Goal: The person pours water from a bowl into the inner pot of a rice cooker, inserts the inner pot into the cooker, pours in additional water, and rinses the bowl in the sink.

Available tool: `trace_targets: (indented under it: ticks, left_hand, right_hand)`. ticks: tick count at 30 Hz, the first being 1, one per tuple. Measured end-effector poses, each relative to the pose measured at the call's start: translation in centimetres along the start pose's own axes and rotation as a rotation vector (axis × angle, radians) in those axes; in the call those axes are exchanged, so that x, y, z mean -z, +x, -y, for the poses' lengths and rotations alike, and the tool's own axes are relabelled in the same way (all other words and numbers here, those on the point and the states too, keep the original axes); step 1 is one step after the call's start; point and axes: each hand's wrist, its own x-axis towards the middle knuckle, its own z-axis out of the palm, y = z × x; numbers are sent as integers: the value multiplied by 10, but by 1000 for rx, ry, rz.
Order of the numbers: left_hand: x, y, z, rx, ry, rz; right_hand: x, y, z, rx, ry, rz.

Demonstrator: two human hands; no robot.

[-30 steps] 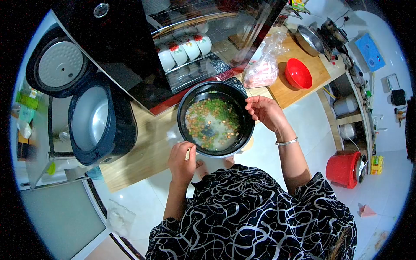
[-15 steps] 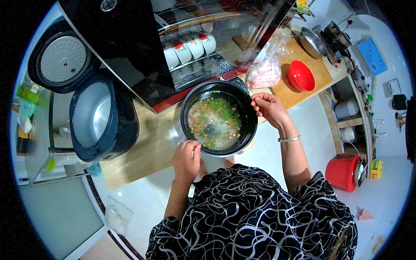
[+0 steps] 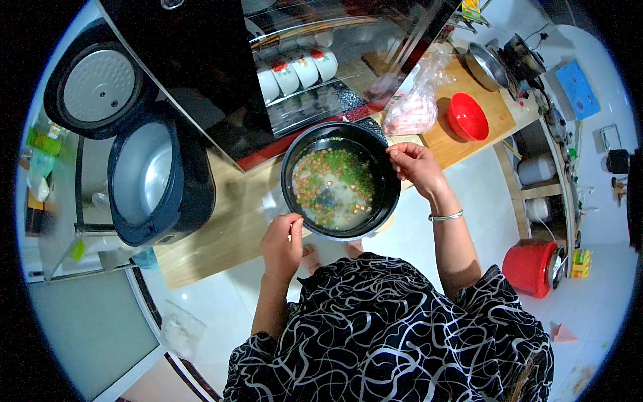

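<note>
Fingers of the right hand [image 3: 420, 173] have drawn together, pinching the black pot [image 3: 386, 186]; the left hand [image 3: 281, 244] grips its opposite rim.

Before me, between my left grip [image 3: 281, 242] and right grip [image 3: 418, 169], is the round black pot [image 3: 387, 186], diced green and orange food [image 3: 335, 177] in liquid inside it. To its left, on the pale wooden desk [image 3: 201, 244], stands the open black rice cooker [image 3: 194, 191]. Beyond the pot is the black glass-fronted cabinet [image 3: 181, 80], white floral bowls [image 3: 305, 69] in a row inside. To the right, the round red bowl [image 3: 469, 117] sits on the tan wooden board [image 3: 501, 120], beside the clear plastic bag [image 3: 410, 114].
</note>
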Motion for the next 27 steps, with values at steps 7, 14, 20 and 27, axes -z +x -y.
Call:
trace_targets:
  ticks: [7, 14, 20, 27]
  left_hand:
    - [0, -3, -1, 59, -2, 41]
    - [6, -6, 4, 79, -20, 74]
    - [15, -14, 16, 121, 34, 54]
    - [29, -22, 30, 145, 175, 187]
  right_hand:
    - [-6, 24, -19, 297, -763, -115]
    - [-34, 32, -14, 303, -1137, -75]
    - [-13, -3, 20, 163, -653, 298]
    - [113, -99, 52, 139, -152, -56]
